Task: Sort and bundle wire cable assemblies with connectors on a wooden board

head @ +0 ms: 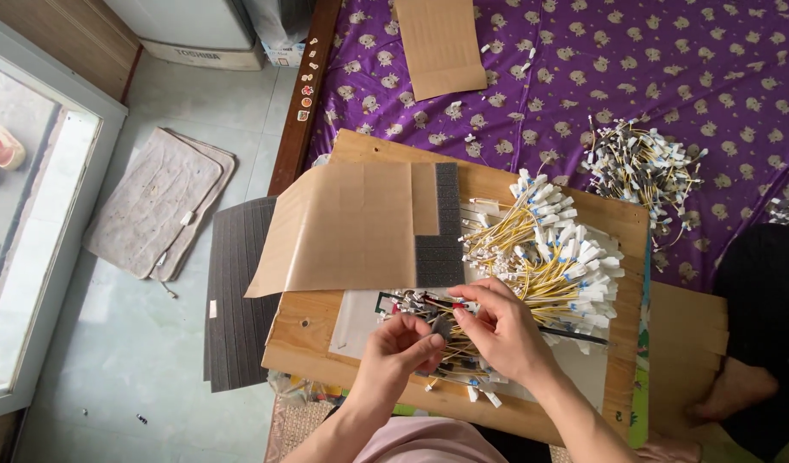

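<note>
Pinching a small dark foam piece (440,326) between thumb and fingers, the left hand (403,347) meets the right hand (497,330), whose grip closes on thin yellow wires (463,347) over the wooden tabletop (309,330); a larger bundle of white-tipped yellow wires (553,244) lies just beyond, beside a brown paper sheet (351,227)

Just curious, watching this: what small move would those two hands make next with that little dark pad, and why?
Probably press the small dark foam piece around the yellow wires: the left hand pinches it against the bundle that the right hand steadies, and it does not look wrapped yet.
</note>
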